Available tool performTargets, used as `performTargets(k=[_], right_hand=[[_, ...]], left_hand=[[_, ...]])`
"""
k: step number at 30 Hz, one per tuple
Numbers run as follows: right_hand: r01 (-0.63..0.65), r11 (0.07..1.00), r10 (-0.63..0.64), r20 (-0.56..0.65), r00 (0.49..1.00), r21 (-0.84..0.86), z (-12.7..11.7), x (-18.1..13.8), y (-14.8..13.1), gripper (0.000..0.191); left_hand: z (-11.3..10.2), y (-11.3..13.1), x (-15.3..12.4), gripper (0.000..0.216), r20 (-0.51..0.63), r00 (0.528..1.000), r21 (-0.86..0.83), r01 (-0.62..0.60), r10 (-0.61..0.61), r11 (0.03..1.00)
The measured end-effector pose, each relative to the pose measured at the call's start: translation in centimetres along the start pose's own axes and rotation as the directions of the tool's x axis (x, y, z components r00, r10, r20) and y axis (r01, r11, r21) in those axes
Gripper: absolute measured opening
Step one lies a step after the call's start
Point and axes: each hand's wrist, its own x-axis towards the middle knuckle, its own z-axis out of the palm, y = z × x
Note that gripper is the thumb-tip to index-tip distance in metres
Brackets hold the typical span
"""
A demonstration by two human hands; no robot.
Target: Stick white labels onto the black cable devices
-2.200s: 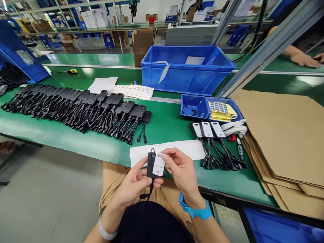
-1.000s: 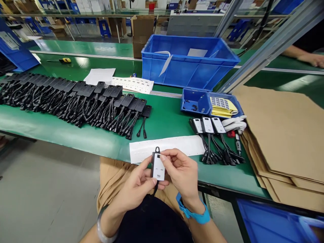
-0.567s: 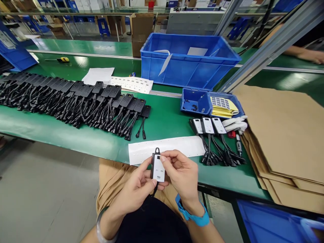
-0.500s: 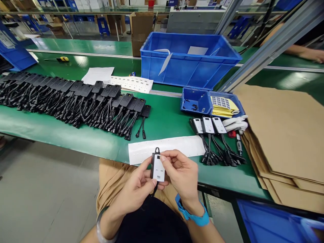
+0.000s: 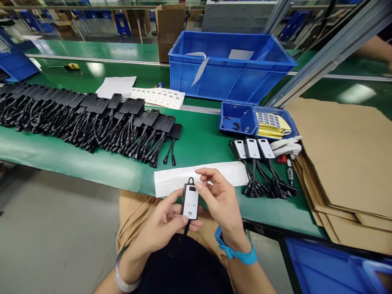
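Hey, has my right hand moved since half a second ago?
Yes, slightly forward: your right hand now has its index finger nearer the far edge of the white strip.

Cabled units [image 5: 92, 102] in a row at bench [image 5: 202, 139] left, paper sheets [image 5: 153, 96] behind them, bin [image 5: 226, 79] at rear centre, trays [image 5: 234, 132] before it, labelled units [image 5: 252, 148] before trays, cardboard [image 5: 337, 155] at far right, device [image 5: 190, 202] in left hand [image 5: 163, 222], before paper strip [image 5: 173, 179]

1. A black device [image 5: 183, 197] is held just in front of the white sheet [image 5: 173, 179], its labelled face turned up.
2. Its face is mostly covered by a white label [image 5: 191, 201], marked TS3, with a dark window near the top.
3. Its hanging loop [image 5: 191, 180] is pointed toward the sheet, its black cable [image 5: 186, 228] away.
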Motion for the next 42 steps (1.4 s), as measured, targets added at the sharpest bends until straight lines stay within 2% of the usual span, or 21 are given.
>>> performTargets(k=[5,9,17,19,21,23,27,29,36,42], right_hand=[[0.015,0.998,-0.009,0.109,0.994,-0.056,0.2,0.5,0.1,0.03],[-0.029,0.998,0.037,0.151,0.988,-0.058,0.7,0.0,0.2,0.039],[-0.187,0.98,0.2,0.323,0.925,-0.07,0.5,-2.2,0.0,0.091],[-0.197,0.98,0.196,0.408,0.892,-0.038,0.3,-2.8,0.2,0.111],[-0.203,0.979,0.162,0.497,0.853,0.03,0.1,-3.3,0.6,0.123],[-0.219,0.971,0.14,0.52,0.843,0.094,0.0,-3.6,0.9,0.115],[-0.214,0.962,0.122,0.427,0.896,0.173,0.3,-3.7,0.8,0.067],[-0.2,0.961,0.12,0.365,0.923,0.189,0.6,-3.9,0.5,0.054],[-0.168,0.976,0.141,0.191,0.971,0.136,1.8,-4.9,0.3,0.053],[-0.053,0.999,0.052,0.16,0.986,0.002,1.9,-5.0,0.0,0.052]], left_hand=[[-0.1,0.4,0.2,0.057,-0.023,0.997,-0.158,0.071,-0.076,0.985],[-0.3,0.6,0.4,0.055,-0.066,0.992,-0.169,0.095,-0.108,0.981],[0.0,0.5,0.4,0.047,-0.136,0.99,-0.153,0.024,-0.045,0.988],[0.0,0.4,0.3,0.048,-0.171,0.984,-0.183,0.024,-0.056,0.983],[0.1,0.4,0.3,0.05,-0.193,0.979,-0.217,0.029,-0.072,0.976],[0.2,0.4,0.2,0.052,-0.187,0.98,-0.225,0.029,-0.073,0.974],[0.3,0.3,0.0,0.051,-0.187,0.982,-0.123,0.009,-0.032,0.992],[0.4,0.2,-0.2,0.048,-0.209,0.978,-0.038,-0.014,0.006,0.999],[1.0,0.1,-0.4,0.047,-0.223,0.967,0.254,-0.065,0.124,0.965],[1.1,-0.3,-0.3,0.049,-0.232,0.968,0.178,-0.053,0.094,0.983]])
